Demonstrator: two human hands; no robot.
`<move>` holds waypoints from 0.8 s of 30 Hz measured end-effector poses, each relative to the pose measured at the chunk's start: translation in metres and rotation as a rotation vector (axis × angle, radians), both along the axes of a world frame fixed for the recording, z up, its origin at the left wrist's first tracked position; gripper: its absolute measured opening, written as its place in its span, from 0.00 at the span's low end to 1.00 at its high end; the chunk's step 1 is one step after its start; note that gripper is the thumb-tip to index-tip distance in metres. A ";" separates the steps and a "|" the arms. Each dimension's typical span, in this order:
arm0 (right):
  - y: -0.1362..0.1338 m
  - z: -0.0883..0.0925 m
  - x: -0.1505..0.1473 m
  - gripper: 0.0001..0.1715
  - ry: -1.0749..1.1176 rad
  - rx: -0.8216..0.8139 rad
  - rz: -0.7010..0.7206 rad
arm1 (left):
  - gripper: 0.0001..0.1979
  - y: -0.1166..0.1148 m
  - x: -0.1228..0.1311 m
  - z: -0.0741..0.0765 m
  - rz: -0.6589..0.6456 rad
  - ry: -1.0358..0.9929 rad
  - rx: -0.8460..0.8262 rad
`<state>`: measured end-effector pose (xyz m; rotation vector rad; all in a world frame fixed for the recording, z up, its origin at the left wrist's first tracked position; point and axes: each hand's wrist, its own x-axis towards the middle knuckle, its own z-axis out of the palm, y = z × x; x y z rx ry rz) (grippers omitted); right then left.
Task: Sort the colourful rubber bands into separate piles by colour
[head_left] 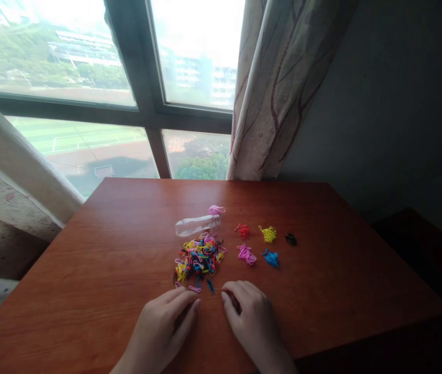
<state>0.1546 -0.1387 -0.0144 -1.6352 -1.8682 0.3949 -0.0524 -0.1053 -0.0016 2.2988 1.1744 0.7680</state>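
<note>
A heap of small multicoloured rubber bands [199, 257] lies in the middle of the wooden table. My left hand [162, 322] rests just in front of the heap, fingers loosely curled, its fingertips close to a loose pink band [195, 289]. To the right, my right hand [250, 314] also rests on the table, loosely curled, near a loose dark blue band [210, 285]. I see nothing held in either hand. Small single-colour groups lie right of the heap: red bands [243, 230], yellow bands [268, 234], black bands [291, 239], pink bands [246, 254] and blue bands [271, 258].
Behind the heap a clear plastic bottle [196, 226] lies on its side, uncapped, with a pink cap [216, 210] beside its mouth. The wooden table [334, 270] reaches back to a window [151, 114] with a patterned curtain [271, 93]. A dark wall stands at the right.
</note>
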 end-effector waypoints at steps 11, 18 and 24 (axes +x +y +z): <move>0.011 -0.001 -0.024 0.07 -0.047 0.011 -0.015 | 0.11 -0.001 0.002 -0.003 0.009 0.096 -0.004; 0.011 -0.001 -0.022 0.08 -0.052 0.046 -0.014 | 0.11 -0.002 0.002 -0.002 0.002 0.099 -0.034; 0.011 -0.002 -0.021 0.08 -0.009 0.053 -0.023 | 0.11 -0.001 0.002 -0.003 0.005 0.097 -0.040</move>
